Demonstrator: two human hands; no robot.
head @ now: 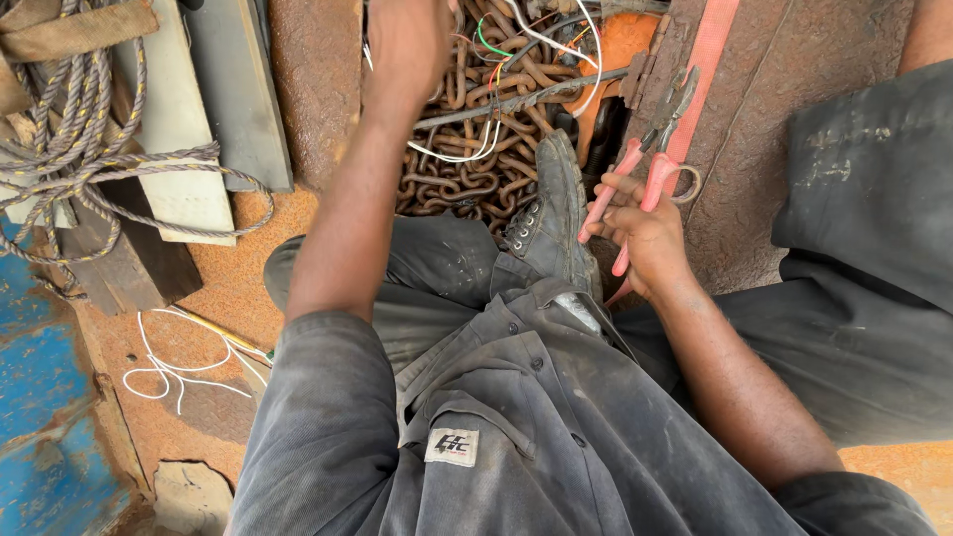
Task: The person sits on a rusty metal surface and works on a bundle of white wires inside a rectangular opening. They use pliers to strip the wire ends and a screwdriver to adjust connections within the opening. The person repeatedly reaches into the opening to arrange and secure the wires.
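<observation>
Gripped by their pink handles in the right hand (647, 238), the pliers (650, 149) are kept beside the boot (552, 213), while thin wires (467, 149) over the rusty chain (476, 94) are pinched by the left hand (409, 45), so a slipping jaw could nick fingers or snag a strand.

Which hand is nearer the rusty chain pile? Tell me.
Left. The left hand reaches over the rusty chain pile among the wires; the right hand holds red-handled pliers off to its side.
</observation>
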